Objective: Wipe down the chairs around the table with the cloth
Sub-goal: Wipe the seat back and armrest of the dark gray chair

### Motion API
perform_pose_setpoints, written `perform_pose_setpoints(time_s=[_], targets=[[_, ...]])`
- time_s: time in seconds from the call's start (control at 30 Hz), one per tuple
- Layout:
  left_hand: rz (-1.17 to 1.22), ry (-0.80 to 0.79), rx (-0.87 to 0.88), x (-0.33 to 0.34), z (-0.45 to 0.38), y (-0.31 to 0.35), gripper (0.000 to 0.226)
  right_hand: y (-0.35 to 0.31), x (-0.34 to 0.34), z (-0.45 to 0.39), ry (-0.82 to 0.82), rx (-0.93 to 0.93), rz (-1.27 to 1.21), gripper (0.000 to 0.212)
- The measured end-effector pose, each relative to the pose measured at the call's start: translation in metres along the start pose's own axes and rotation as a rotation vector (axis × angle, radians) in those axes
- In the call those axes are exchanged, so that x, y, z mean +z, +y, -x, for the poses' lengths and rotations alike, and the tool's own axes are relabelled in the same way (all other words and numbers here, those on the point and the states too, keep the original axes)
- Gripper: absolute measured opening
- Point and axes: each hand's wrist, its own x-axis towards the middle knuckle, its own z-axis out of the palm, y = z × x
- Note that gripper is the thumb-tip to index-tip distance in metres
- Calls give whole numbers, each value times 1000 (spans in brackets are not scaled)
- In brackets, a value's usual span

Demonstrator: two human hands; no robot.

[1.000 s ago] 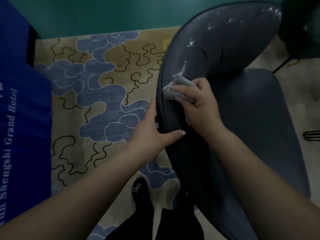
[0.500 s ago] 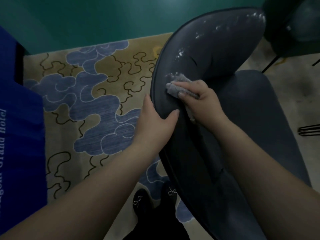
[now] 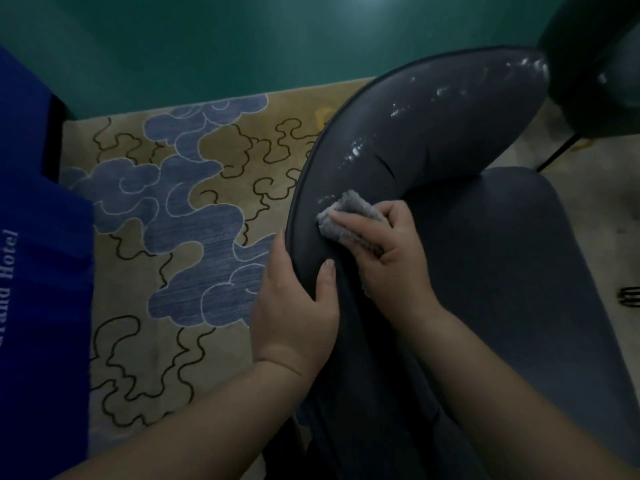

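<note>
A dark grey-blue upholstered chair [image 3: 433, 140] fills the right half of the view, its curved backrest arching from lower centre to upper right, with white specks along the inner face. My right hand [image 3: 388, 251] presses a small grey cloth [image 3: 349, 216] against the inside of the backrest. My left hand [image 3: 294, 306] grips the top edge of the backrest just below and left of the cloth, thumb on the inner side, fingers hidden behind the rim. The chair's seat [image 3: 512, 271] lies to the right.
A patterned tan and blue carpet [image 3: 180, 216] covers the floor on the left. A blue table skirt [image 3: 38, 237] with white lettering hangs at the far left. A green wall [image 3: 242, 39] runs along the top. Another dark chair [image 3: 595, 64] stands at the upper right.
My right hand has slid the cloth a little along the inner backrest. My left hand has shifted its grip up the rim, closer to the cloth. The view has shifted slightly.
</note>
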Motion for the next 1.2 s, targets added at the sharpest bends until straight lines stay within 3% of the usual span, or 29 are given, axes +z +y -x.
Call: perform_pose_setpoints(time_s=[0.17,0.33,0.47,0.6,0.77,0.93,1.07,1.2], targets=[[-30,7,6,2,-1,1,73,5,2,-57,-14,-38,93,29],[-50,13,9,2,-1,2,73,7,3,-18,16,-29,-19,32],[-73,12,0,3,-2,1,71,8,3,-45,-54,-129,89,29],[-105,21,2,4,-1,1,73,13,2,-48,33,-50,59,30],[-113,11,-1,3,-1,1,70,3,4,-28,-84,-110,26,31],[-116,8,-10,3,-2,2,69,13,-2,-59,13,-40,79,30],[-111,0,-7,0,-1,5,73,4,1,-22,-49,-69,-3,33],[-118,10,-3,0,0,3,71,6,0,-57,-38,-156,166,28]])
